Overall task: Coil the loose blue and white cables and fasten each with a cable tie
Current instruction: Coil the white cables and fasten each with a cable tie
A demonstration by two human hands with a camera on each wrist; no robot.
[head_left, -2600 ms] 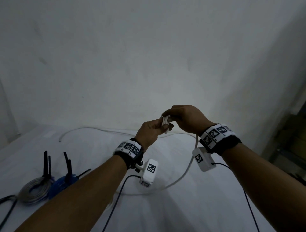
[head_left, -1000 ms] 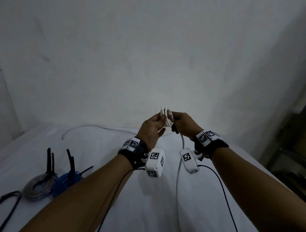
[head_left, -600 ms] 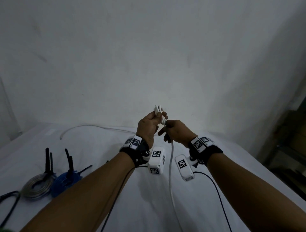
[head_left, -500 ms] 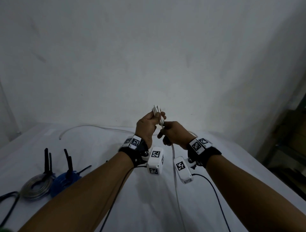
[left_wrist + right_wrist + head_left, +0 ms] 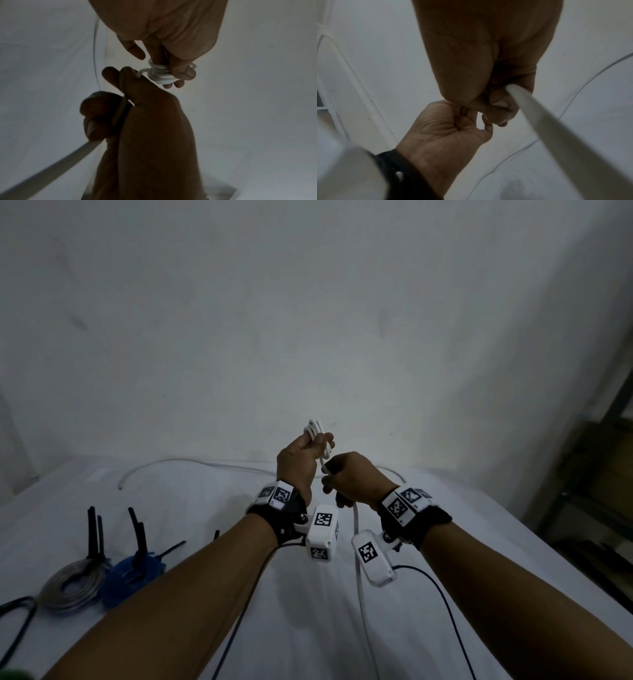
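Observation:
My left hand (image 5: 318, 444) is raised above the white table and pinches a small white cable coil (image 5: 316, 432) between thumb and fingers. In the left wrist view the coil (image 5: 161, 76) shows several tight loops. Just below it, my right hand (image 5: 331, 478) is curled round the loose run of the white cable (image 5: 357, 542), which hangs down to the table. The right wrist view shows that cable (image 5: 556, 128) coming out of the fist. A coiled blue cable (image 5: 132, 575) lies at the left with black cable ties (image 5: 138, 534) sticking up from it.
A grey coiled cable (image 5: 73, 583) with upright black ties (image 5: 94, 537) lies beside the blue one. More white cable (image 5: 191, 464) trails along the table's far side. The table edge (image 5: 534, 546) runs down the right, with dark shelving (image 5: 603, 474) beyond it.
My right hand has come off the coil and slid down the cable to just below my left hand. The left hand has kept the coil raised, a little higher than before.

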